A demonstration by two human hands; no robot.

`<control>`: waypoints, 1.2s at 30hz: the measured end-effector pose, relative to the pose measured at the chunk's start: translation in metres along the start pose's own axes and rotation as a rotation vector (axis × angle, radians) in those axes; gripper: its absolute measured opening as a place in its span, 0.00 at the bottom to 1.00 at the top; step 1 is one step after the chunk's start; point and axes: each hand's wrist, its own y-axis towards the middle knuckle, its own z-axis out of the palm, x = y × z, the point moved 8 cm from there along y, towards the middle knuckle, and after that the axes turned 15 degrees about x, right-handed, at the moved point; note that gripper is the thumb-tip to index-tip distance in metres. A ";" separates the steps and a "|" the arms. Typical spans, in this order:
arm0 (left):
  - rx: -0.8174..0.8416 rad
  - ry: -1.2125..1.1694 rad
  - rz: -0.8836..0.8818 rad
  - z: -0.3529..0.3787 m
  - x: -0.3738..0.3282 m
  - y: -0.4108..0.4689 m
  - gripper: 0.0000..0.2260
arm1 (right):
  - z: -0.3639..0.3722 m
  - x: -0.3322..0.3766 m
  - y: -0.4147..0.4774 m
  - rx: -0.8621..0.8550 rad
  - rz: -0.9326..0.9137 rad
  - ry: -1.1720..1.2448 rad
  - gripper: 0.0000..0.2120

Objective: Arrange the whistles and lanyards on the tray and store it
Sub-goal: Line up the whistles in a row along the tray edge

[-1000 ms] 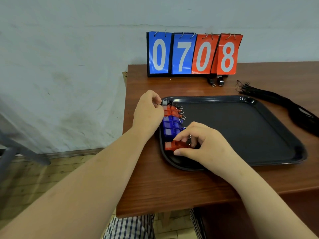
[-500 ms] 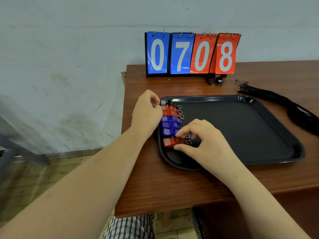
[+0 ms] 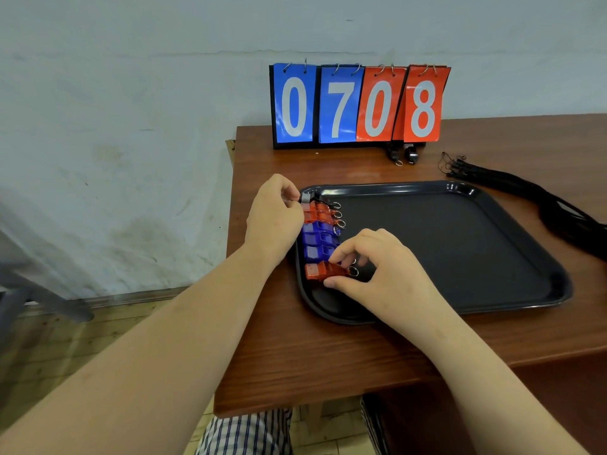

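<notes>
Whistles (image 3: 320, 238) look light, hard, slippery; your right hand (image 3: 384, 267) pinches the red whistle (image 3: 323, 271) by its sides, left hand (image 3: 274, 218) pinches the grey whistle (image 3: 307, 198).

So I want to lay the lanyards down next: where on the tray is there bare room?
The tray floor is bare from the whistle row at its left wall across to the right and far rims. The table strip before the near rim is bare too. Crowded: the left side, where the left hand and right hand hold whistles.

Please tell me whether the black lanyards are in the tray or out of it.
Out. The black lanyards lie bundled on the table, beyond the right rim of the tray.
</notes>
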 end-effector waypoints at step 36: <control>-0.018 -0.006 -0.037 -0.003 -0.005 -0.002 0.09 | -0.074 -0.087 0.067 -0.254 0.210 0.148 0.06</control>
